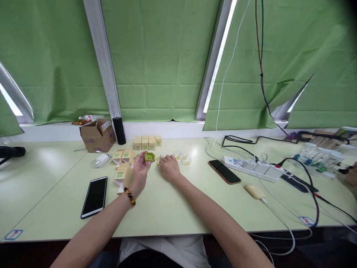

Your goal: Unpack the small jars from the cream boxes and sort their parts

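Note:
My left hand (141, 168) is closed around a small olive-green case (150, 157), held just above the table with its hollow side up. To the right, my right hand (169, 166) is low over the tabletop with its fingers bent together. Small yellowish pieces (157, 160) lie beside its fingertips; what the fingers pinch, if anything, is too small to make out. Just past that hand stand clear plastic cups (186, 160) with something yellow in them. Opened cream cartons (123, 174) with green squares lie left of my left hand, partly behind it.
Several closed cream boxes (148, 143) stand in rows near the wall. A cardboard box (98, 136), black cylinder (119, 131) and white phone (95, 196) are on the left. At right are a dark phone (224, 171), power strip (251, 168), beige mouse (254, 191) and tangled cables.

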Motion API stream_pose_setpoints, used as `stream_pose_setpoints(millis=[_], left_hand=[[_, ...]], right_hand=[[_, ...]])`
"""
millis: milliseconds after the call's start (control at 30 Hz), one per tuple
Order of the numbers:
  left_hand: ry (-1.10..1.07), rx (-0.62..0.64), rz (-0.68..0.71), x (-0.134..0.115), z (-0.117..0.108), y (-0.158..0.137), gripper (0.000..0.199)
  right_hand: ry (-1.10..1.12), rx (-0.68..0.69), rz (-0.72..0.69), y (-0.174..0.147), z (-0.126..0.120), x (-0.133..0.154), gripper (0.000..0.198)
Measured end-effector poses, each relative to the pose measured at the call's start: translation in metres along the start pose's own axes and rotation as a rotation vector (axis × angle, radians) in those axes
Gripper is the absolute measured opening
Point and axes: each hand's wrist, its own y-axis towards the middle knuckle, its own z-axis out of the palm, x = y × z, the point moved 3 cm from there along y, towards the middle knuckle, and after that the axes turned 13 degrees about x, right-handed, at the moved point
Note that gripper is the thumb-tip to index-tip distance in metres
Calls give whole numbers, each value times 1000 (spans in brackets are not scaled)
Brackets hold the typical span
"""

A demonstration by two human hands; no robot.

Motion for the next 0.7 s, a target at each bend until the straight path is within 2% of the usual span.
stream_pose_setpoints(millis=[333, 700], left_hand=[[87, 43, -6, -10, 6, -6, 52], [147, 105, 21, -15, 13, -6, 51]], right_hand=[[13, -29, 40, 14, 6, 8, 20], [9, -50, 62, 20, 11, 7, 15]])
